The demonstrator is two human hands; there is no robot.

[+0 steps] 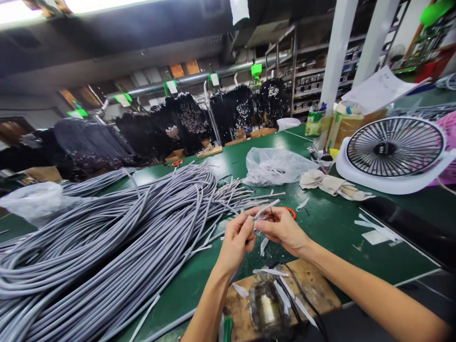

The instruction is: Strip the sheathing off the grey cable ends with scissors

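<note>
My left hand [237, 237] is closed, thumb and fingers pinching a grey cable [267, 208] near its stripped, pale end. Against it, my right hand [285, 230] has its fingers closed on the same cable end; the exact pinch point is hidden between the hands. Just behind the right hand shows an orange handle loop [291, 212], probably of scissors, mostly covered. A large bundle of grey cables [142, 223] lies to the left, its cut ends close to my hands. White scraps of wrapping [264, 246] lie below the fingers.
Near me sits a wooden board [317, 289] carrying a metal block [267, 304] and a black cord. To the right are a fan [395, 147], a cloth glove [331, 185] and a black tray-like object [409, 232]. A plastic bag [278, 166] lies behind my hands.
</note>
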